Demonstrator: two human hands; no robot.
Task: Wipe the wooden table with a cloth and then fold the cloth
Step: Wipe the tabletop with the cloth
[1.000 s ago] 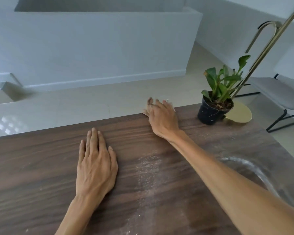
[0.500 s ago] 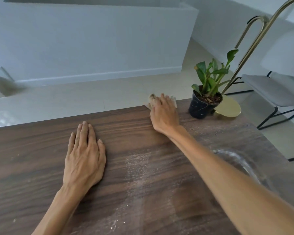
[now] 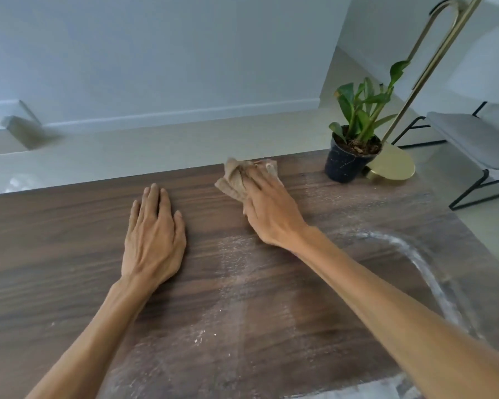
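Head view | cloth bunched under right hand | left hand flat beside

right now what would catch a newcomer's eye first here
The right hand pressing a crumpled beige cloth near the far edge of the wooden table. White dusty streaks curve across the table's right side, and a potted plant stands at the far right corner.

Soft daylight — wide-angle edge warp
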